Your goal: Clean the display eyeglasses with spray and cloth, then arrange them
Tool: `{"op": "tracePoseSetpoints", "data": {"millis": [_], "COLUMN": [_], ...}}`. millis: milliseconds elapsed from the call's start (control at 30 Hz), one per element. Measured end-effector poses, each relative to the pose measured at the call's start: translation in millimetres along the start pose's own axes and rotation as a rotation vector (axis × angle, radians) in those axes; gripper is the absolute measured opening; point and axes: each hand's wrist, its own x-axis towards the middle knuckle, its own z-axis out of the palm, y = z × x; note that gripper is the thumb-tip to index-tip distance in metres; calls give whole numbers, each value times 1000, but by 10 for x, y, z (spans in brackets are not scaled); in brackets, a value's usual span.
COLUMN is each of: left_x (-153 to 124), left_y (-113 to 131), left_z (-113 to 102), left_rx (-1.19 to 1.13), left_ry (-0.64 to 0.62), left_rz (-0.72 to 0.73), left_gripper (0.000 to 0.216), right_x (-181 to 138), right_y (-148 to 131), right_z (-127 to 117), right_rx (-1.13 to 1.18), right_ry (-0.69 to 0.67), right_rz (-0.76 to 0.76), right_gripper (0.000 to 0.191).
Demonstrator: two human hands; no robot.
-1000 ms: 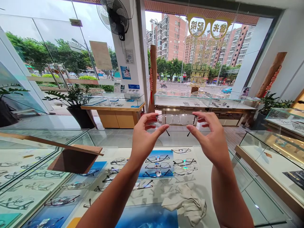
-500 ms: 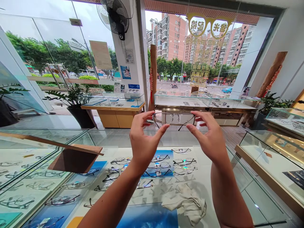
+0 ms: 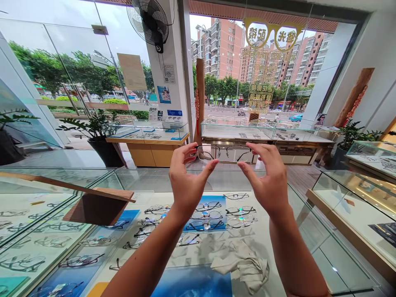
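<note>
I hold a pair of thin-framed glasses point(image 3: 224, 153) up in front of me, above the glass display counter point(image 3: 312, 231). My left hand point(image 3: 185, 181) pinches the left end of the frame between thumb and fingers. My right hand point(image 3: 267, 179) pinches the right end in the same way. The lenses are clear and the temples hang down behind. Below my arms, several pairs of glasses point(image 3: 206, 215) lie in rows on blue and white pads inside the counter.
A crumpled pale cloth point(image 3: 243, 266) lies on the counter by my right forearm. A wooden lid point(image 3: 95, 204) stands propped at the left. More glass counters point(image 3: 238, 132) stand ahead and at the right, with potted plants and shop windows behind.
Both hands have drifted slightly left with the glasses, and the frame has tilted so that its front is seen more from below.
</note>
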Motion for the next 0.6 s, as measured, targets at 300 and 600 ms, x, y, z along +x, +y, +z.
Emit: {"op": "tracePoseSetpoints", "data": {"millis": [300,600], "left_x": [29,9], "left_y": [-142,-162], "left_z": [20,38], "left_rx": [8,12], "left_ry": [116,84], "left_rz": [189,211], "left_gripper": [62,63], "right_x": [20,28], "right_y": [119,170], "right_z": [42,53], "right_rx": [285,436], "right_ry": [28,54], "right_rz": [231,348], "right_gripper": [35,31]}}
